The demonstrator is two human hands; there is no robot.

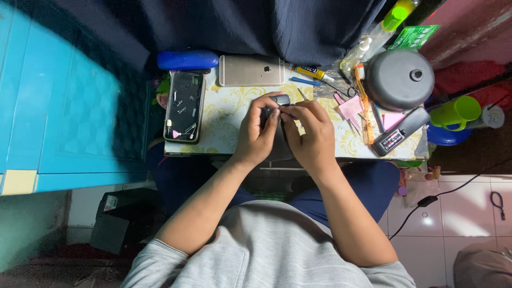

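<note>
Both my hands meet over the middle of a small work table (224, 114) with a yellow floral cover. My left hand (257, 130) grips a small dark object (279, 100), only partly visible between the fingers. My right hand (311, 133) pinches a thin tool whose tip touches that dark object; most of the tool is hidden by my fingers. An opened phone body (184, 106) with exposed insides lies to the left. A gold phone (251, 70) lies face down at the table's far edge.
A blue case (187, 60) lies at the far left. A round grey lid (399, 79), glue tube (311, 71), pink picks (350, 107), orange ruler (365, 106), a meter-like device (400, 132) and bottles (378, 32) crowd the right. A green mug (457, 112) stands beyond. A blue cabinet (69, 101) is left.
</note>
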